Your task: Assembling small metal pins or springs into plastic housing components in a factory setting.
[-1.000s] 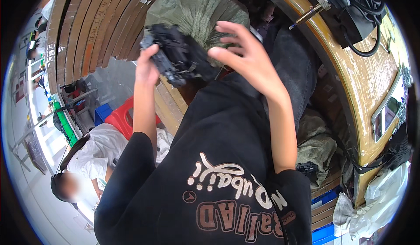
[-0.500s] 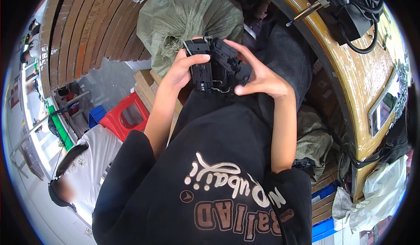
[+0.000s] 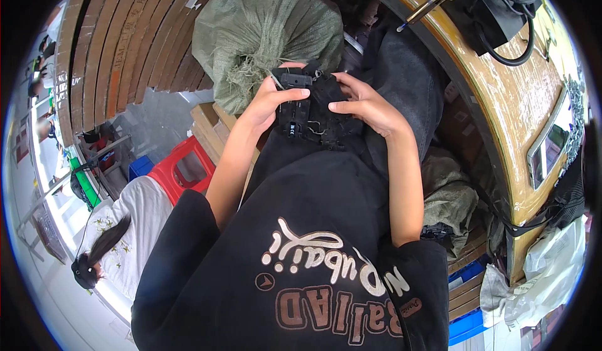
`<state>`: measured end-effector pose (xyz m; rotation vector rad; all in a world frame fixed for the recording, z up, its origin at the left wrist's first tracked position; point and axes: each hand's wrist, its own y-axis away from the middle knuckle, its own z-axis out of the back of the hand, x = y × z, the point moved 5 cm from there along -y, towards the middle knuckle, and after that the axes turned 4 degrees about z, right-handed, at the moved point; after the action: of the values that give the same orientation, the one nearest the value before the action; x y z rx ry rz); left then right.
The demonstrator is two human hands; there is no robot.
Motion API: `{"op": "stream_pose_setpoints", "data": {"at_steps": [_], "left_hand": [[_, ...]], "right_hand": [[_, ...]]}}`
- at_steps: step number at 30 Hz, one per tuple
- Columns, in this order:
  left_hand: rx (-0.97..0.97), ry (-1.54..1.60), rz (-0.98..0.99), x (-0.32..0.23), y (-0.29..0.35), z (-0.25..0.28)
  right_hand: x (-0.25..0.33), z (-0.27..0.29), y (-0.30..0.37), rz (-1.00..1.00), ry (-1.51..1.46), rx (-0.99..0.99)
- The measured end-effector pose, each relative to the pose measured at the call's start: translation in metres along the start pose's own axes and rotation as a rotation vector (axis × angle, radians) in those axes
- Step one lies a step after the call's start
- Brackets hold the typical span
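Observation:
Over my lap I hold black plastic parts with thin wires showing among them. My left hand [image 3: 264, 105] grips the left black plastic part [image 3: 293, 80], its thumb lying across the front face. On the other side, my right hand [image 3: 375, 110] is closed round the right black plastic part [image 3: 325, 91], with its thumb on the near face and fingers behind. The two parts sit side by side, close together; whether they are joined cannot be made out. A pale wire [image 3: 313, 128] loops at their lower end. Fingers behind the parts are mostly hidden.
A tied green woven sack [image 3: 263, 25] stands just beyond my hands. At right is a worn wooden bench [image 3: 495, 100] with a soldering-iron-like tool [image 3: 426, 11] above it. Stacked brown boards [image 3: 125, 50], a red stool [image 3: 188, 169] and a person in white [image 3: 135, 225] are at left.
My right hand has brought the right part, tilted and spread away before, in against the left one. Its thumb has moved up and inward. The person at left has shifted their head.

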<state>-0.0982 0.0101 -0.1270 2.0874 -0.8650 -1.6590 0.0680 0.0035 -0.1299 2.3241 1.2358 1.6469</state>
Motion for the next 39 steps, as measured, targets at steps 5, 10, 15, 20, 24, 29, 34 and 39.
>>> {"op": "stream_pose_setpoints", "data": {"at_steps": [5, 10, 15, 20, 24, 29, 34, 39], "left_hand": [[0.061, 0.209, 0.009, 0.007, 0.000, -0.010], [-0.008, 0.341, -0.061, 0.005, 0.003, -0.021], [-0.185, 0.248, -0.127, 0.004, 0.000, -0.019], [-0.118, 0.346, -0.057, 0.025, -0.009, -0.019], [-0.056, 0.442, -0.031, 0.029, -0.006, -0.018], [0.226, 0.871, 0.022, 0.036, -0.009, -0.014], [0.202, 0.674, -0.021, 0.029, -0.004, -0.024], [0.098, 0.450, -0.084, 0.017, -0.003, -0.036]], "right_hand": [[-0.015, -0.004, -0.004, 0.166, 0.010, -0.061], [-0.006, -0.015, -0.003, 0.205, -0.043, -0.115], [-0.009, -0.010, 0.003, 0.286, 0.035, -0.303], [-0.025, -0.003, 0.005, 0.236, -0.124, -0.320], [-0.025, -0.003, 0.008, 0.254, -0.097, -0.355], [-0.032, 0.000, 0.006, 0.279, -0.167, -0.368], [-0.030, -0.002, 0.006, 0.297, -0.091, -0.373], [-0.025, -0.003, 0.012, 0.300, -0.219, -0.388]]}}
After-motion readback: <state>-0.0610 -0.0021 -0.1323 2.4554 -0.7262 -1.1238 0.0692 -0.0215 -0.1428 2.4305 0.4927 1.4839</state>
